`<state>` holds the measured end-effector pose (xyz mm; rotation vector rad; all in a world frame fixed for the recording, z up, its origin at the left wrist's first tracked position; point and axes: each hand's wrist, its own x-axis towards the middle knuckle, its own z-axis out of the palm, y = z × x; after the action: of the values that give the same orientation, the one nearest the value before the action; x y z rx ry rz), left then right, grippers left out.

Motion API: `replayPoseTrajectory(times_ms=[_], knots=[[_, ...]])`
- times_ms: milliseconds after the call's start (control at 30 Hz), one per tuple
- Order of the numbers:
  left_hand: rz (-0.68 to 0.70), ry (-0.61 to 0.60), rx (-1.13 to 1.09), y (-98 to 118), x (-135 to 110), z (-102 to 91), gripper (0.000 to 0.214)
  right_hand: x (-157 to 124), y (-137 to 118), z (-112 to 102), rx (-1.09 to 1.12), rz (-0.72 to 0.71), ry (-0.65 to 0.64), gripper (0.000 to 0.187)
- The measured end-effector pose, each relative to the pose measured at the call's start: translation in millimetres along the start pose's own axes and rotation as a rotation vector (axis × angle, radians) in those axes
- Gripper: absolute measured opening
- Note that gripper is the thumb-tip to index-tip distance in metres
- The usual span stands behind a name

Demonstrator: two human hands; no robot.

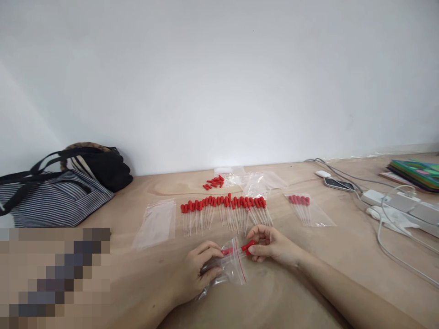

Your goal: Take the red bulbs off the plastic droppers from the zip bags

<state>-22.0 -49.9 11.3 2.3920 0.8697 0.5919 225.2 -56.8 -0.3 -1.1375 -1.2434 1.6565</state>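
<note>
My left hand is closed on a small clear zip bag with a red seal line, low in the middle of the wooden table. Red-capped droppers show inside the bag. My right hand pinches a red-capped dropper at the bag's mouth. Just beyond my hands lies a long row of glass droppers with red bulbs.
A filled dropper bag lies to the right, an empty clear bag to the left. Loose red bulbs and crumpled bags sit farther back. A striped tote stands at left; phone, cables, power strip and books at right.
</note>
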Motion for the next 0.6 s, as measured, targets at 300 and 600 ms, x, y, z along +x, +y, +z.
replayPoseTrajectory(times_ms=[300,600], knots=[[-0.007,-0.014,-0.019,0.3,1.2,-0.5,0.019,26.6,-30.2,-32.2,-0.056,-0.176,0.315,0.036],[-0.002,-0.02,-0.023,-0.1,-1.2,0.4,0.022,107.5,-61.3,-49.6,-0.418,-0.099,0.231,0.022]])
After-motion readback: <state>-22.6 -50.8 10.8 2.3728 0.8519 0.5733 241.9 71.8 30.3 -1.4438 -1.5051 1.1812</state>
